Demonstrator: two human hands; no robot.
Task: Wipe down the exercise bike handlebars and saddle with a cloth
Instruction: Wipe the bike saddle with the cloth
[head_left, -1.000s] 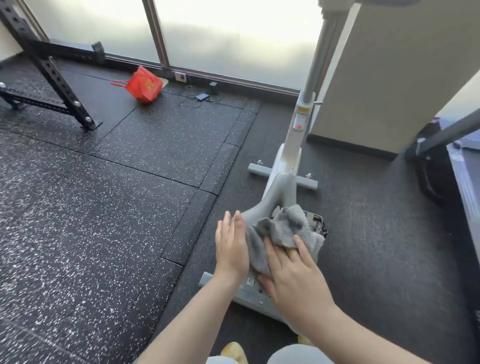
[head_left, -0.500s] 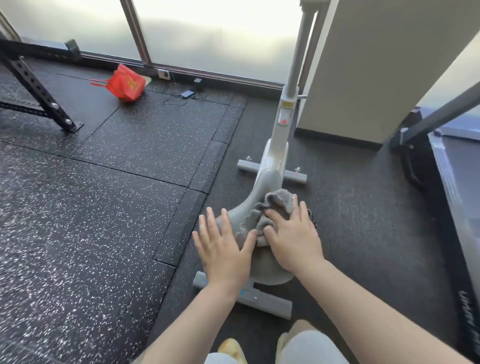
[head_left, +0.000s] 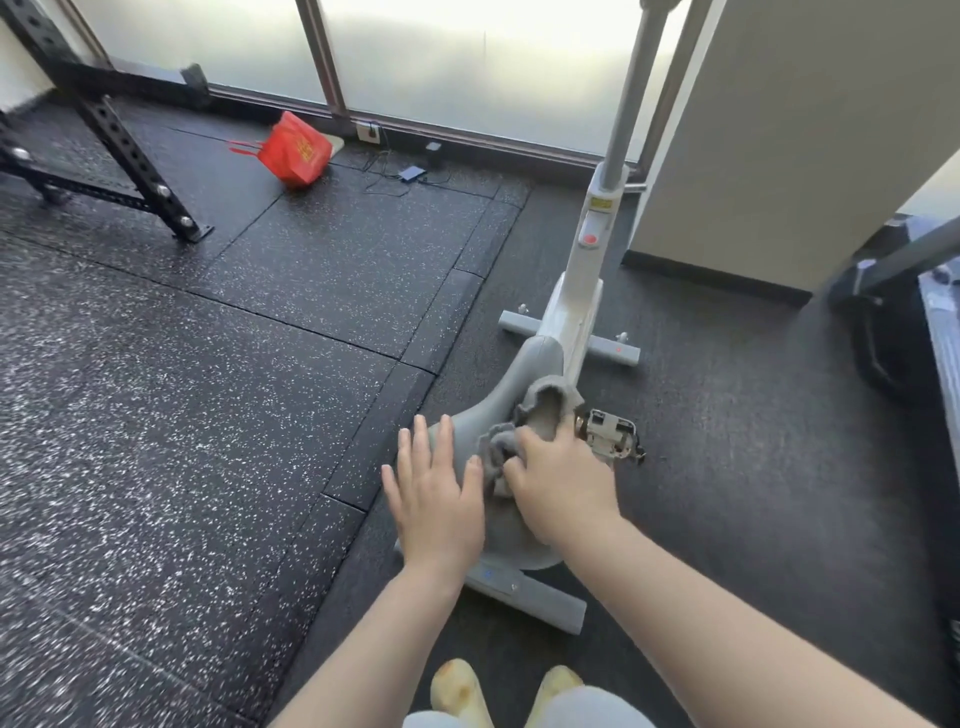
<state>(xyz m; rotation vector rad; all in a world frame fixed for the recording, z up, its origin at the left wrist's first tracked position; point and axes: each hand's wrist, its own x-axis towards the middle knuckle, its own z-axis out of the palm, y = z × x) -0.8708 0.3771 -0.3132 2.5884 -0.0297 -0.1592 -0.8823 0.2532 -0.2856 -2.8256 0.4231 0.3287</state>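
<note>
So, nearest the camera you've got slippers (head_left: 460, 688) on the floor mat (head_left: 156, 415), then both forearms reaching out over the grey saddle (head_left: 511, 400) of the exercise bike (head_left: 582, 291). Left hand (head_left: 436, 499) is flat, fingers straight and spread, resting on the saddle's left edge, basically bracing it. Right hand (head_left: 561, 483) has its fingers curled into the grey cloth (head_left: 535, 421), which sits bunched on the right half of the saddle, just beside the pedal (head_left: 610, 434).

Compared to a second ago, the cloth has slid forward from the wide rear toward the narrower front, and the left hand has gone from standing edge-on to lying flat. Looks to me like the saddle wipe is mid-stroke, the back part probably covered, the nose still to do.

Further out, the post rises out of frame, so I can't see the handlebars at all. Beyond that, a red bag (head_left: 296, 150) by the window.
</note>
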